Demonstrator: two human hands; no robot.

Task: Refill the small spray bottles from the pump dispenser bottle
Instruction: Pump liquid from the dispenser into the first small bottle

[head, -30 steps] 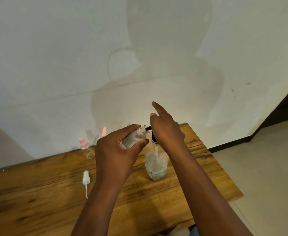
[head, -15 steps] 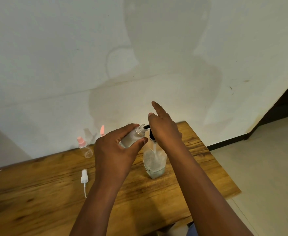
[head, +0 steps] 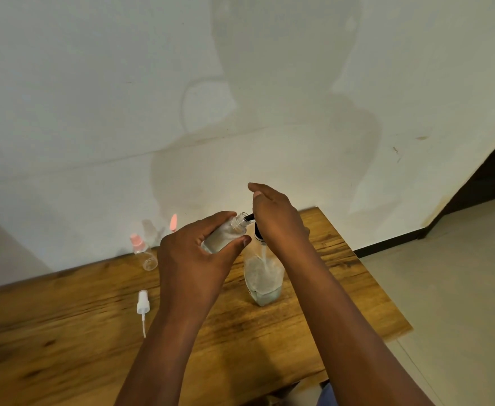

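Over table (head: 343, 259): left hand (head: 193, 259) grips spray bottle (head: 225, 234); right hand (head: 278, 221) on pump bottle (head: 262, 276).

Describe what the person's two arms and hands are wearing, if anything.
Both forearms are bare as far as the frame shows: no sleeves, no gloves. The left hand and right hand show no rings, and neither wrist carries a watch or band. A sliver of blue fabric shows at the bottom edge, probably clothing.

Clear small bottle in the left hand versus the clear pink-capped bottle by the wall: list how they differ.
The clear small bottle is uncapped and held tilted in the left hand, neck at the black pump spout; the clear pink-capped bottle is capped and rests untouched on the wooden table. Both are small and transparent.
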